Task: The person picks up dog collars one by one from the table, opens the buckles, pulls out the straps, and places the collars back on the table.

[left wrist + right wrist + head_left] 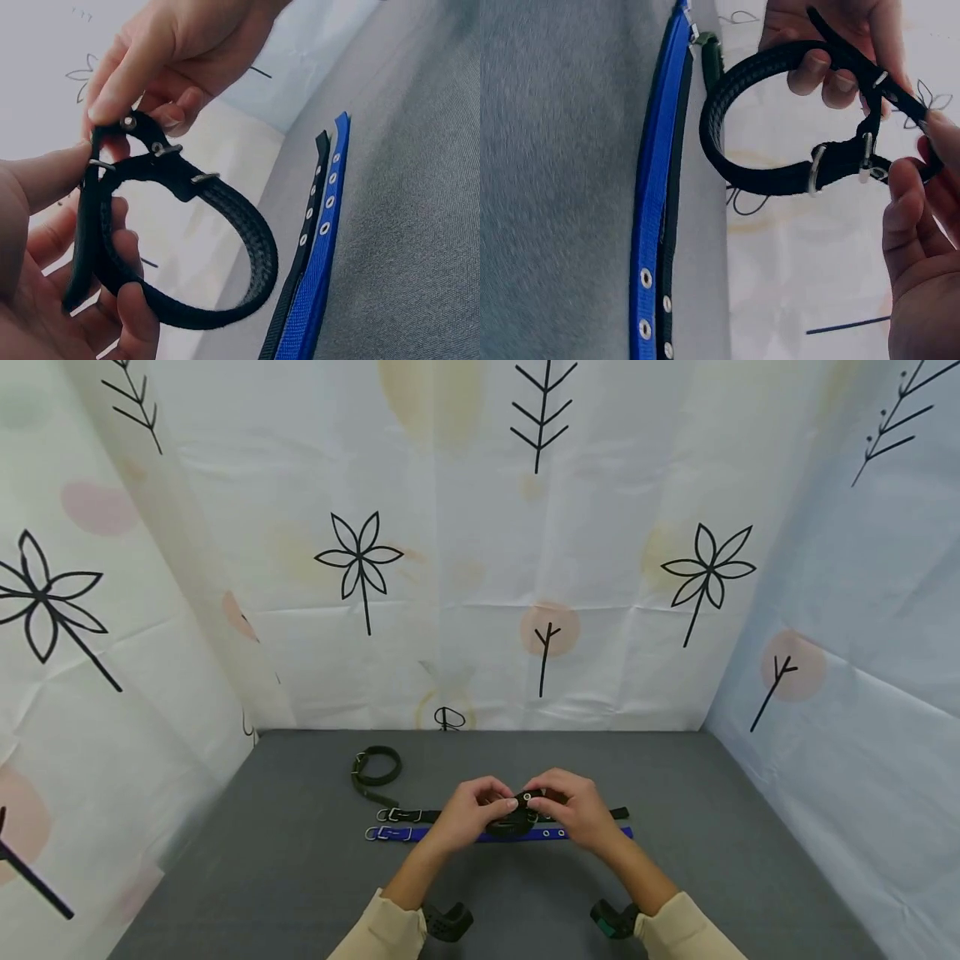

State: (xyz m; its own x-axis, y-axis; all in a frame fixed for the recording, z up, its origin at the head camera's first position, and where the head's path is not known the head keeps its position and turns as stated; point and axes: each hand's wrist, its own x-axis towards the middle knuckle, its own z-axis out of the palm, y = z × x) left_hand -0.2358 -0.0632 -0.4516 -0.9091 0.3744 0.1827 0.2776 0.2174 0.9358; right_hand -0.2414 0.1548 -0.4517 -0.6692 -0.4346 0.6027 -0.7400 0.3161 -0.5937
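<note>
On the grey table (247, 868), the blue collar (532, 835) lies straight at my twelve o'clock, likely for order. Above it, my left hand (465, 818) and right hand (573, 810) pinch the looped black collar (176, 174), presumably steadying its silver buckle (868, 146).

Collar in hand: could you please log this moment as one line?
left hand: holds collar; right hand: holds collar; collar: looped; blue strap: on table
</note>
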